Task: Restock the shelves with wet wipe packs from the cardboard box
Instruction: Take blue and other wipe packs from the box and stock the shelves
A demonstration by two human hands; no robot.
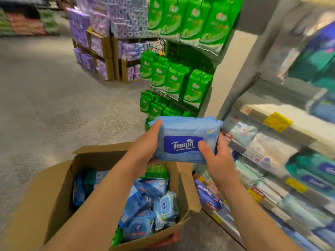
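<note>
Both hands hold one blue pack [183, 140] above the box [54, 187]: left hand [145, 147] gripping its left end, right hand [215, 156] curled round its right end, thumb on the label. Box open, more packs inside. Shelves [272, 147] to the right, already part stocked. Advice: keep the label facing out, swing right, slide the pack flat into a matching row, don't crush neighbours.

The held blue pack [183, 140] reads "Tempo".

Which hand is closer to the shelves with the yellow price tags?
Right. The right hand grips the Tempo pack on the side next to the shelves; the left hand holds the far side, above the cardboard box.
</note>
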